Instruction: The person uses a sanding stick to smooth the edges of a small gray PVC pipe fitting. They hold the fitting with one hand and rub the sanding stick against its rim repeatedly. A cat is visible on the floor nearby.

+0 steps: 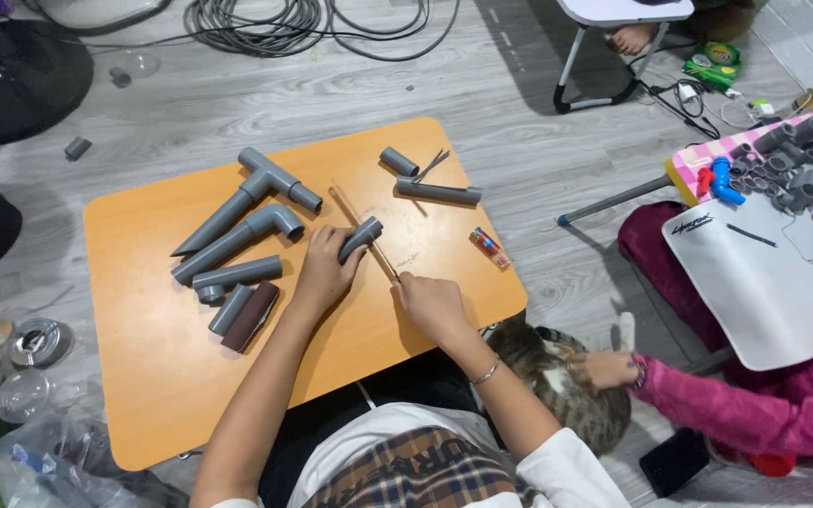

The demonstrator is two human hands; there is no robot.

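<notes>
Head view: left hand (324,271) clamped on short grey pipe (361,238), right hand (430,303) just beside, gripping thin saw blade (366,233) across pipe on worktop (162,367).

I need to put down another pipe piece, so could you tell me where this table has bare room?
The orange table is bare along its near-left part, below the sanding block, and at its right edge near the lighter. The pipe fittings crowd the far left; both hands fill the middle.
</notes>
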